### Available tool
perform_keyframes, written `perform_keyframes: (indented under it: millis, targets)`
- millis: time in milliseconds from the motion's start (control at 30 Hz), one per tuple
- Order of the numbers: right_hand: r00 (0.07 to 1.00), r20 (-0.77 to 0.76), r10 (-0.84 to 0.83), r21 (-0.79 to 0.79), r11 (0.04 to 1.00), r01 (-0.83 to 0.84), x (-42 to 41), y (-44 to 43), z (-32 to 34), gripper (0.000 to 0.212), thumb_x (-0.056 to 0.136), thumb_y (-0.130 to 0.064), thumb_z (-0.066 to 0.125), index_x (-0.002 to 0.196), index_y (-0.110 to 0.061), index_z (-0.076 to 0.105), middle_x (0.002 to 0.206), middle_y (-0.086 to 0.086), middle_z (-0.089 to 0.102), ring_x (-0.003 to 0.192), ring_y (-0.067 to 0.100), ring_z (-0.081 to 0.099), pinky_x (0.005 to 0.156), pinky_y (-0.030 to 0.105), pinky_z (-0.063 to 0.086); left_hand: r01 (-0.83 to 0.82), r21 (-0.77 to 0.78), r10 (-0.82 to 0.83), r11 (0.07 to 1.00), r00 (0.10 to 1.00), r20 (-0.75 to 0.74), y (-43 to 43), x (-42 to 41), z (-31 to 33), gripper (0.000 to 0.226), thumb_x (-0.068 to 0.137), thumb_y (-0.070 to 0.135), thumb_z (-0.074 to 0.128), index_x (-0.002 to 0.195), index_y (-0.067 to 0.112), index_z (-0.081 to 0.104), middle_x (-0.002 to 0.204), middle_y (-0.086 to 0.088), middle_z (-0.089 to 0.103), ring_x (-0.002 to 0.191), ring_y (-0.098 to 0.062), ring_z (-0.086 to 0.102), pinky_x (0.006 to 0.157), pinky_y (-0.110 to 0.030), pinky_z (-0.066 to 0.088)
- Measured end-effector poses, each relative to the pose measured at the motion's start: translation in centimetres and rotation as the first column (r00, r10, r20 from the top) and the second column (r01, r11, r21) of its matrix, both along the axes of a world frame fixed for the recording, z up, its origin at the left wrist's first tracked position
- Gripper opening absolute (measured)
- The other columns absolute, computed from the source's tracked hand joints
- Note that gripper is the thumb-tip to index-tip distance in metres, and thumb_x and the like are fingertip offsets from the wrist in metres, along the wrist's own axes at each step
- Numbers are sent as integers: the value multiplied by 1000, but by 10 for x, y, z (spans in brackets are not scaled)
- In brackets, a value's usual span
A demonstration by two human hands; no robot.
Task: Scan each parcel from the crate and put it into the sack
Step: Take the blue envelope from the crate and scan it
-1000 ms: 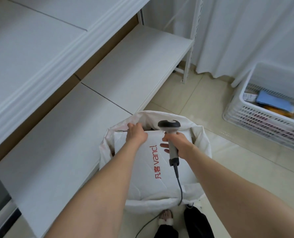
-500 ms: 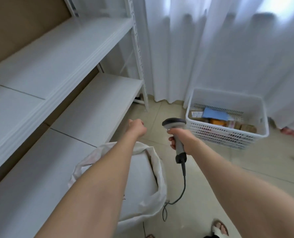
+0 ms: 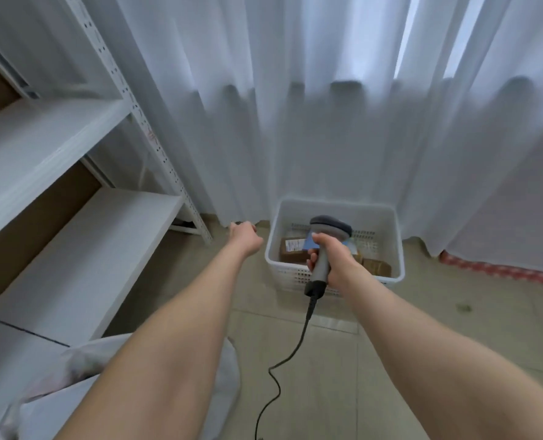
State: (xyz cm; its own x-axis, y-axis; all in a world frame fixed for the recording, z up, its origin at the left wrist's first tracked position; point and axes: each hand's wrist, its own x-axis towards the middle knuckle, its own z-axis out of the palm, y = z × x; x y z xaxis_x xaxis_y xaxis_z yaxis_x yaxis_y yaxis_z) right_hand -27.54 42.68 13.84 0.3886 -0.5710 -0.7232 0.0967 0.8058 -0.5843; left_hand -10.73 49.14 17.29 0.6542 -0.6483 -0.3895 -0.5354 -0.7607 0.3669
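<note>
Sack at the feet, contents hidden. Right hand: grip clamped on the scanner. Left hand: empty, fingers curled together, held out just beside the crate. Parcels lie in the crate, so by my judgement scanning and sacking is unfinished.

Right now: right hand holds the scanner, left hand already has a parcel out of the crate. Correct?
Not quite. The head view shows the left hand holding nothing; it reaches out to the left of the crate, and the parcels lie inside. The right hand does hold the scanner.
</note>
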Motion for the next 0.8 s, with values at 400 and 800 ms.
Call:
perform_keyframes:
  millis: [400,800]
  targets:
    - [988,-111,-106,70,991,114,17,-220,-86,17,87,-20,69,91,-7,58,53,5,59,36,11,52,44,24,50,72,68,-66,995,994,-83,-236,20,-106,44,93,14,52,136,12,48,142,-17,38,129,-31,41,110,-38,34]
    - [960,-276,-52,193,975,108,68,-414,-300,20,92,-18,63,100,-2,54,62,10,54,49,18,50,55,31,49,75,273,-3,959,967,-255,-417,61,-362,48,93,17,53,137,3,41,138,-19,48,121,-32,51,97,-38,46]
